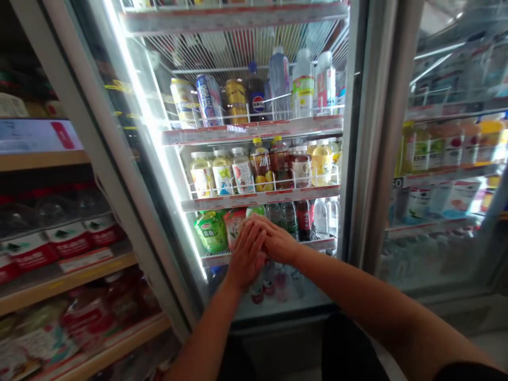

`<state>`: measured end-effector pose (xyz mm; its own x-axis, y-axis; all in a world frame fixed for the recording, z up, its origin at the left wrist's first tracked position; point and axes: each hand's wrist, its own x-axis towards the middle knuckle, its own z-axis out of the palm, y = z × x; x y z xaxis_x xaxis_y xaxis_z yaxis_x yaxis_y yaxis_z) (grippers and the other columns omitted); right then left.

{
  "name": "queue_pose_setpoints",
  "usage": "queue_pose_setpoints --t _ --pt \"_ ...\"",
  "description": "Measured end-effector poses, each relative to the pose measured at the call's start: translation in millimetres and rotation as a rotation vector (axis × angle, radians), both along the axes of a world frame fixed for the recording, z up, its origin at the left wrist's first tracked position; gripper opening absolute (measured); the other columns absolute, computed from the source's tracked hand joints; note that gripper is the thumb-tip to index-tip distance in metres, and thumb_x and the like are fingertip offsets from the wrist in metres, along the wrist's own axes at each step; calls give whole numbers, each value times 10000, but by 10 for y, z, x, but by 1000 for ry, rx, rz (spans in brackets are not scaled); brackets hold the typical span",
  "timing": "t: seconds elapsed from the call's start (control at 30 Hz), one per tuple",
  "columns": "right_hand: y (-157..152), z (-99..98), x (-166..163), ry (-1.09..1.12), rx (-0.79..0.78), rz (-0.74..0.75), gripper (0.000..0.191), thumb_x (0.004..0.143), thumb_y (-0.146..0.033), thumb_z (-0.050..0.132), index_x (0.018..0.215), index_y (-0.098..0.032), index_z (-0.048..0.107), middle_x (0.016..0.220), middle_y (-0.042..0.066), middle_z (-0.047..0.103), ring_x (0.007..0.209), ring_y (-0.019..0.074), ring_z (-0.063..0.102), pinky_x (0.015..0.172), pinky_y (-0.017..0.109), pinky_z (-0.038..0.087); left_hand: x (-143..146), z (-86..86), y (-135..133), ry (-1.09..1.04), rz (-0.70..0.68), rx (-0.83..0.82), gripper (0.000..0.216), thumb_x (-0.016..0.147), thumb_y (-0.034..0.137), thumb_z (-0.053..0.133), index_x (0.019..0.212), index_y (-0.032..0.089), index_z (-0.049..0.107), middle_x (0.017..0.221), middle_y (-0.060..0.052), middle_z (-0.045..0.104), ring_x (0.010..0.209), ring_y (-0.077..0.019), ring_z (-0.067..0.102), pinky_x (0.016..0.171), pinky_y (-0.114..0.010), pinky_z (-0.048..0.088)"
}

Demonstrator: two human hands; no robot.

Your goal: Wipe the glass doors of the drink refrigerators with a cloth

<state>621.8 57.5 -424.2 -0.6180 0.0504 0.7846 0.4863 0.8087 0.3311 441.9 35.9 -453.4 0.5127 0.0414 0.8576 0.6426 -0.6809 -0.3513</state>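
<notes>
Both my hands reach into the open drinks fridge at its third shelf. My left hand has its back to me, with the fingers stretched upward against the bottles there. My right hand comes in from the right, its fingers curled across my left fingertips. Whatever it grips is hidden behind the hands. A green-capped bottle pokes out just above them. A green-label bottle and a red-label bottle stand to the left, and dark and clear bottles to the right.
The fridge door is swung open to the left. Upper shelves carry cans, a cola bottle and juice bottles. Small bottles stand on the bottom level. Wooden shelves with packaged goods are left, and a closed fridge right.
</notes>
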Motion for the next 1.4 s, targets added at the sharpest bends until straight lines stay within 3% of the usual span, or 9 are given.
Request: queue_pose_setpoints --t 0.27,0.4,0.67,0.8,0.9,1.0,1.1,1.3,1.4 --pt "-18 -94 1227 128 115 -437 643 1011 -248 501 1607 -246 260 1539 121 492 1447 253 443 1260 500 240 236 -472 35 -104 257 -70 749 925 179 561 1597 296 251 1667 -82 246 1554 -342 147 1237 -552 296" --pt "48 -161 1536 83 111 -469 709 1014 -270 509 1624 -303 149 1541 93 486 1422 245 476 1263 493 211 318 -588 10 -130 285 -55 769 926 158 563 1607 251 218 1661 -108 264 1559 -331 137 1253 -530 269" --pt "-82 -171 1428 125 59 -459 705 1025 -246 448 1632 -289 93 1581 99 441 1456 267 428 1256 540 191 349 -74 107 -207 213 -60 678 1004 197 427 1618 234 143 1661 -133 255 1562 -301 149 1246 -536 281" --pt "-254 370 1387 242 63 -456 705 1028 -263 418 1636 -288 61 1646 103 332 1529 318 275 1243 631 149 377 30 118 -254 243 -48 656 1010 190 392 1618 239 151 1664 -122 254 1566 -294 129 1259 -538 243" --pt "-216 853 1410 325 42 -484 670 1042 -323 366 1637 -275 63 1690 98 215 1560 353 135 1228 687 77 416 -99 100 -248 296 -66 672 998 188 408 1618 241 154 1670 -122 236 1567 -303 118 1256 -545 239" --pt "-33 1093 1468 279 5 -517 682 1038 -413 366 1633 -284 59 1711 88 122 1566 371 53 1204 728 49 404 -254 94 -186 311 -102 703 970 151 432 1615 238 167 1660 -122 263 1567 -300 107 1257 -544 242" --pt "117 1106 1531 208 -37 -561 750 1019 -521 377 1630 -285 12 1722 83 14 1563 392 -23 1185 750 41 328 -221 114 -116 302 -121 700 943 71 395 1603 226 222 1625 -109 351 1568 -263 109 1261 -515 253" --pt "93 1106 1622 73 -94 -640 1019 921 -643 527 1623 -231 -86 1704 130 -141 1538 457 -107 1158 777 14 267 406 184 -165 276 -86 607 968 83 353 1565 190 331 1606 -102 389 1563 -246 155 1274 -499 235" --pt "69 1131 1650 38 -86 -615 1155 851 -689 606 1615 -225 -124 1692 139 -192 1527 473 -138 1150 784 14 366 509 173 -241 266 -88 597 980 116 359 1571 186 314 1629 -106 344 1567 -254 134 1277 -501 228"
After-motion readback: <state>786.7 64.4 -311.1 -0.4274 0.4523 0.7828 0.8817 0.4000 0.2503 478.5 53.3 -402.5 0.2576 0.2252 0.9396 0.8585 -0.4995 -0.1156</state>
